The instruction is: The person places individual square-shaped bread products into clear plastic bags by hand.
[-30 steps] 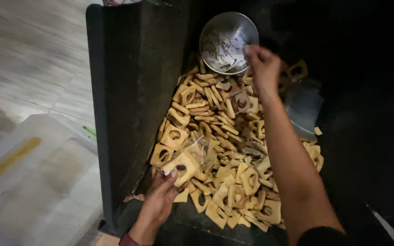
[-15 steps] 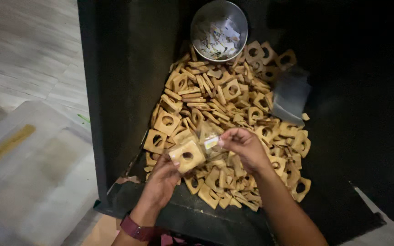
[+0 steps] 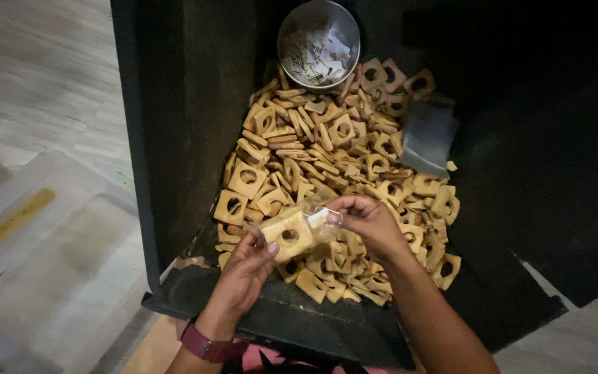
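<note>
While hemmed by the black bin's walls [image 3: 174, 138], both hands' fingers [image 3: 261, 242] pinched on one wrapped square block [image 3: 286, 235].

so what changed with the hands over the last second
The right hand came back from the metal bowl to the square piece with a hole that the left hand lifted off the pile, and now pinches its clear wrapper. Bowl, pile and grey packet stayed put.
</note>
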